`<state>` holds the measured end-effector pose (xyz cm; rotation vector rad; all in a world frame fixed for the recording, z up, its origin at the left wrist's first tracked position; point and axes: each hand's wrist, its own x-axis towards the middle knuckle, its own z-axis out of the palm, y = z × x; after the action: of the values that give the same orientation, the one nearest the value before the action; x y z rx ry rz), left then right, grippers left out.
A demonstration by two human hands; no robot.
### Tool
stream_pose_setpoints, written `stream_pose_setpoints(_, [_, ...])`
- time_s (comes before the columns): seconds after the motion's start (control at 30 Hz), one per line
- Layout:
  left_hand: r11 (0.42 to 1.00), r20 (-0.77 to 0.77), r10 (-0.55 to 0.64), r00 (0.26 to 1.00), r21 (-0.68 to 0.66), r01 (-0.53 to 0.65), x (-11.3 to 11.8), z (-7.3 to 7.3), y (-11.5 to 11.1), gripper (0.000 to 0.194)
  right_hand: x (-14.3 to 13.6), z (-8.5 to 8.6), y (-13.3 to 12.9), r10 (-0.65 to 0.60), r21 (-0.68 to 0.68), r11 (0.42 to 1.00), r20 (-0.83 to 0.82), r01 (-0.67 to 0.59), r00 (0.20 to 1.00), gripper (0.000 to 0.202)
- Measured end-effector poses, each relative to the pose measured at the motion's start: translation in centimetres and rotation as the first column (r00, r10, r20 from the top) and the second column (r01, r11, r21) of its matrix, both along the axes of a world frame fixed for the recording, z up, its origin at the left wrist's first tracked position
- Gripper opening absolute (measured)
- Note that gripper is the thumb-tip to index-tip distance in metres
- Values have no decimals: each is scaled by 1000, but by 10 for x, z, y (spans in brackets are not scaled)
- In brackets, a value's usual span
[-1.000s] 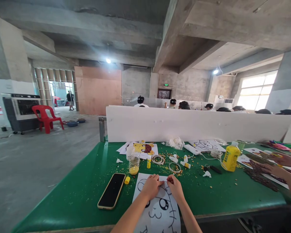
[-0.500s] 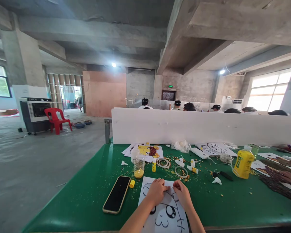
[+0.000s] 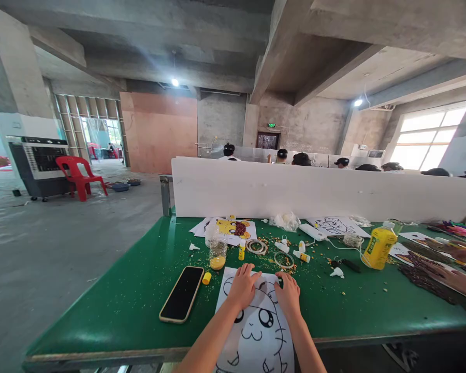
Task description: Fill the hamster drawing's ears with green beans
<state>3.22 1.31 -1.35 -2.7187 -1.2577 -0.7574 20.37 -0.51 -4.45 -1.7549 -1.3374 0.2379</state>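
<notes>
A white sheet with a black-line cartoon animal (image 3: 256, 342) lies in front of me at the table's near edge. My left hand (image 3: 244, 286) rests on its upper part, fingers stretched over the top edge and thumb apart. Over the upper right corner is my right hand (image 3: 288, 295), thumb and fingers apart and curved at the paper's edge. Parts of the drawn ears are hidden under both hands. Just left of the sheet lie a yellow cap (image 3: 206, 278) and a phone (image 3: 181, 294) with a dark screen. Beyond it stand a clear jar (image 3: 218, 255) with yellow grains and a small glue bottle (image 3: 242, 250).
Tape rolls (image 3: 256, 247), white glue bottles (image 3: 302, 256) and scattered grains lie on the green table (image 3: 116, 311). To the right stands a yellow bottle (image 3: 379, 246); another person's hands (image 3: 446, 277) work there. A white partition (image 3: 314, 189) borders the back.
My hands have moved apart from the middle of the sheet's top, the right one to the corner. The view has tilted down, showing more of the drawing and the table's front edge.
</notes>
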Motion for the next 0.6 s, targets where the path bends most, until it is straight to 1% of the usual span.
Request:
stream_pose_setpoints(0.1, [1000,22,13,1000,-12,-13,1,2,1,31,-2,1,-1,7,-43,999,40,-5,999,24])
stream_pose_setpoints(0.2, [998,45,54,998,-20,-54,0,8,-2,28,-1,1,-1,4,-68,998,70,0,998,23])
stream_pose_setpoints(0.27, [993,60,117,991,-16,-116,-8,14,-8,27,0,1,0,-7,-76,997,83,13,997,23])
stream_pose_setpoints(0.33, [975,82,222,972,-4,-222,-24,20,-18,29,1,0,1,-17,-81,996,90,24,996,24])
stream_pose_setpoints(0.37, [953,100,301,948,4,-303,-34,23,-23,25,1,0,1,-18,-83,996,93,26,995,24])
stream_pose_setpoints(0.4, [917,126,394,911,13,-398,-47,25,-29,27,2,0,1,-16,-84,996,97,24,995,24])
stream_pose_setpoints(0.43, [865,155,493,856,17,-501,-60,26,-35,34,2,0,1,-12,-83,996,102,20,995,25])
stream_pose_setpoints(0.47, [798,184,591,785,13,-603,-73,26,-40,43,1,1,-1,-5,-79,997,109,14,994,25])
stream_pose_setpoints(0.5, [736,199,663,722,3,-677,-86,25,-44,51,0,2,-2,7,-72,997,119,1,993,26])
stream_pose_setpoints(0.53, [688,196,713,673,-9,-726,-97,22,-47,56,-2,4,-4,34,-61,998,132,-26,991,27])
stream_pose_setpoints(0.6, [636,156,765,625,-34,-771,-114,14,-49,57,-7,9,-8,150,-37,989,173,-146,974,25])
